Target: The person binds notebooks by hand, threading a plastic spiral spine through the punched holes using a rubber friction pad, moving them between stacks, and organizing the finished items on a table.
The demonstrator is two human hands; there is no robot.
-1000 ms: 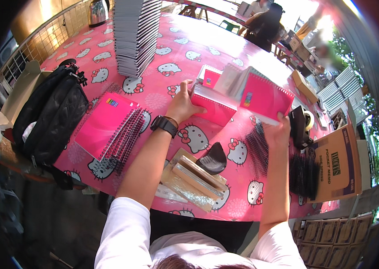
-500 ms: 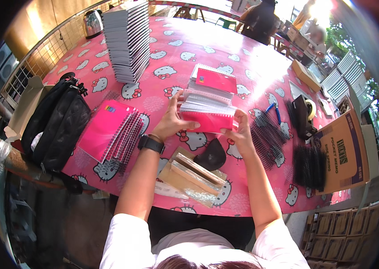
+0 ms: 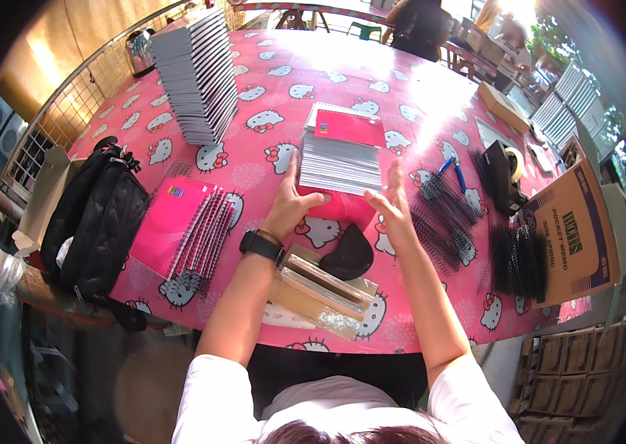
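Observation:
A stack of notepad pages [image 3: 339,169] lies on the pink table between my hands. A small pink cover [image 3: 350,130] rests over its far end, and a pink cover [image 3: 339,206] shows at its near edge. My left hand [image 3: 285,209] grips the left side, thumb over the near pink cover and fingers along the edge. My right hand [image 3: 396,213] is at the right side with fingers stretched out, its thumb by the near right corner. Just nearer lie a black rounded object [image 3: 348,253] and a clear-wrapped bundle [image 3: 324,285] on cardboard.
Pink spiral notebooks [image 3: 174,222] and a black bag [image 3: 95,218] lie left. A tall notebook stack [image 3: 196,81] stands behind them. Black spiral coils [image 3: 442,226], blue-handled pliers [image 3: 455,174], a tape dispenser [image 3: 504,177] and a cardboard box [image 3: 572,233] are right. People sit far off.
The fanned, raised pages have come down flat onto the stack. My right hand's fingers have straightened and left the pink cover, while my left hand stays at the left edge.

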